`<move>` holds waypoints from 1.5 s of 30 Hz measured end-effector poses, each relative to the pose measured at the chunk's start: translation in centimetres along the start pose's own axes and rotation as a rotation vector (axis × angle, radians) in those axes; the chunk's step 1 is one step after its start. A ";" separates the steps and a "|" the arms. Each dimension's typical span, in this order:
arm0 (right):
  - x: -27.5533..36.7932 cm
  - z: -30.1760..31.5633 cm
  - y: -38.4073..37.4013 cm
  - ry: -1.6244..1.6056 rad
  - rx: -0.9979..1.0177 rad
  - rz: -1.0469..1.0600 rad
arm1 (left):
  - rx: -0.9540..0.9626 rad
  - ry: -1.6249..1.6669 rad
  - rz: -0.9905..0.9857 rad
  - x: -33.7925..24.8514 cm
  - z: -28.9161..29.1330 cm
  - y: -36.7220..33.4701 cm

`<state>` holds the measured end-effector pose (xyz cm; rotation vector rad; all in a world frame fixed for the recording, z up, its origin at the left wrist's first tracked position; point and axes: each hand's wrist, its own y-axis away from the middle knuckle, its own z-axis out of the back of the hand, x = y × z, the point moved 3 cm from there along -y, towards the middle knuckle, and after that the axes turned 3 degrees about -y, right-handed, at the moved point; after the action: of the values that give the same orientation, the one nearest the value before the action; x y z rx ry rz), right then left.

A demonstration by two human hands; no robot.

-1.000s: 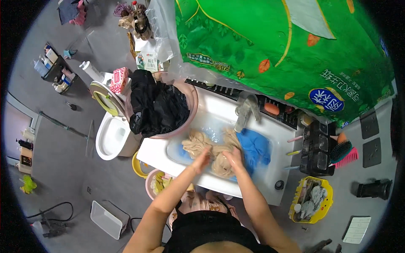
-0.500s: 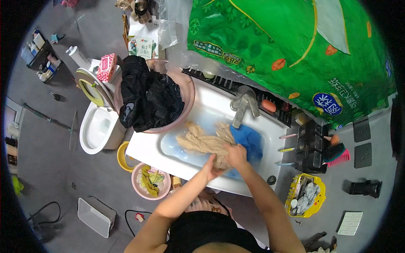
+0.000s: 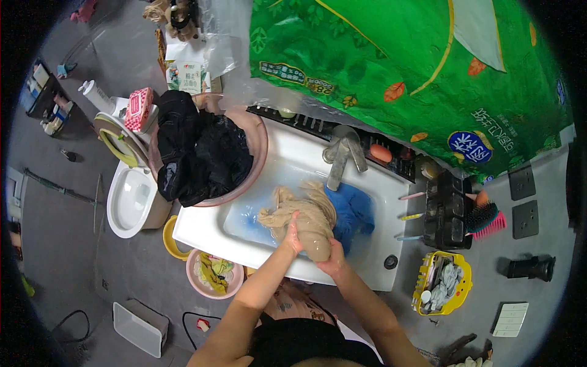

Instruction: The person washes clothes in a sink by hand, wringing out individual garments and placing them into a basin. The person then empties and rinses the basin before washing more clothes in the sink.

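1. Evidently the work is partway: the tan cloth (image 3: 306, 220) looks wet and is bunched up in both hands, its near end apparently raised over the near side of the sink (image 3: 189, 227), while its far folds lie at the cloudy water (image 3: 249, 211).

2. As for what is left, the tan cloth is not yet out of the sink, by my judgement. The blue cloth (image 3: 354, 214) lies in the water to its right, just near of the tap (image 3: 342, 156), with neither hand on it. Black clothes (image 3: 208, 150) sit heaped in the pink tub (image 3: 260, 144) at the sink's far left, out of the water; whether they have been wetted, I cannot tell.

3. The tan cloth's long axis runs roughly from far left to near right. Its smooth, rounded end points near and slightly right; the loose folds spread far and left, one lobe reaching toward the tap, beside the blue cloth.

4. The left hand (image 3: 294, 236) grasps the bundle's near left side, thumb up along it and fingers mostly hidden. The right hand (image 3: 334, 259) is curled around the rounded near end, from the right. How tightly either squeezes cannot be told.
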<state>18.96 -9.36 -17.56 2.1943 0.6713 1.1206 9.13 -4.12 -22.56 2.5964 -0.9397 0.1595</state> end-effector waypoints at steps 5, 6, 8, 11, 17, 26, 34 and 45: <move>0.3 1.3 -0.3 0.756 0.177 0.663 | -0.154 -0.105 -0.042 0.0 -0.9 -1.0; 0.3 2.6 -1.5 0.154 0.166 0.187 | -0.131 -0.124 -0.045 -0.1 -0.6 -1.2; 1.4 3.2 -1.9 -0.453 0.145 -0.300 | -0.158 -0.144 -0.054 -0.5 -0.7 -1.6; 4.5 5.5 -1.1 0.465 -0.144 -0.089 | -0.169 -0.208 -0.090 -0.7 -2.0 -2.1; 3.6 1.4 -2.5 1.392 -0.162 0.546 | -0.272 -0.248 -0.269 0.1 -0.8 -4.1; 3.9 1.1 -5.7 0.830 0.104 0.037 | -0.419 -0.896 0.022 -4.7 -0.8 -2.5; 2.6 -0.4 -3.8 0.342 -0.006 -0.247 | -0.287 -0.549 0.022 -3.9 -1.0 -1.5; -4.1 0.6 -3.5 -1.194 0.604 -0.373 | -0.165 -0.311 0.084 -0.7 1.2 -3.5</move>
<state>16.75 -9.75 -22.52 2.5104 0.8145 -0.6961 10.84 -1.65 -24.90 2.4712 -1.1163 -0.2964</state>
